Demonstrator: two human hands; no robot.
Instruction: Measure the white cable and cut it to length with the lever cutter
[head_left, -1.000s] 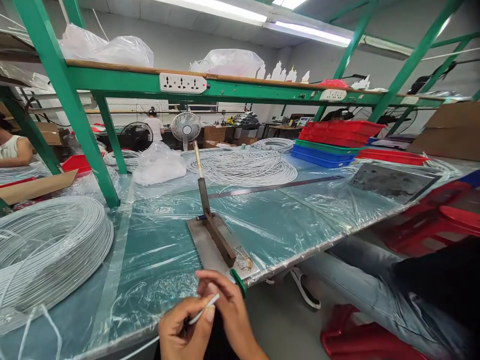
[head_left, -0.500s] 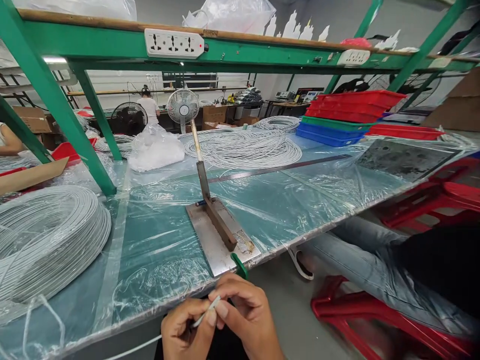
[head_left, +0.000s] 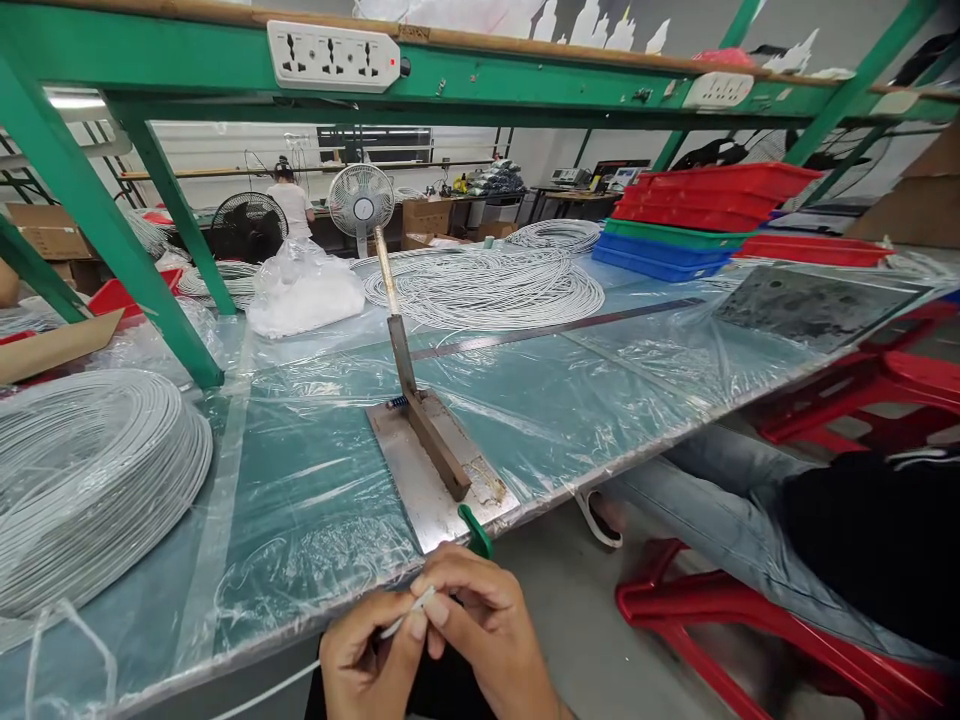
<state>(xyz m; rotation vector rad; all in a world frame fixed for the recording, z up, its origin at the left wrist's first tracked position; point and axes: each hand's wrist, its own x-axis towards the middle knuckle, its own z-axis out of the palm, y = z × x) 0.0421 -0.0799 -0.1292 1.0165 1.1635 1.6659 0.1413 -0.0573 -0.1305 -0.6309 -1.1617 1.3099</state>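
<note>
white cable [head_left: 281, 686], its end pinched near the table [head_left: 300, 540] by a nearly closed left hand [head_left: 367, 665] and right hand [head_left: 499, 635], seems under fingertip work that next calls for steadiness.

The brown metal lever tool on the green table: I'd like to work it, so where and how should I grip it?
Probably by the pale, worn upper handle, fingers wrapped round from the near side: it is slim and stands raised above the flat metal plate.
</note>
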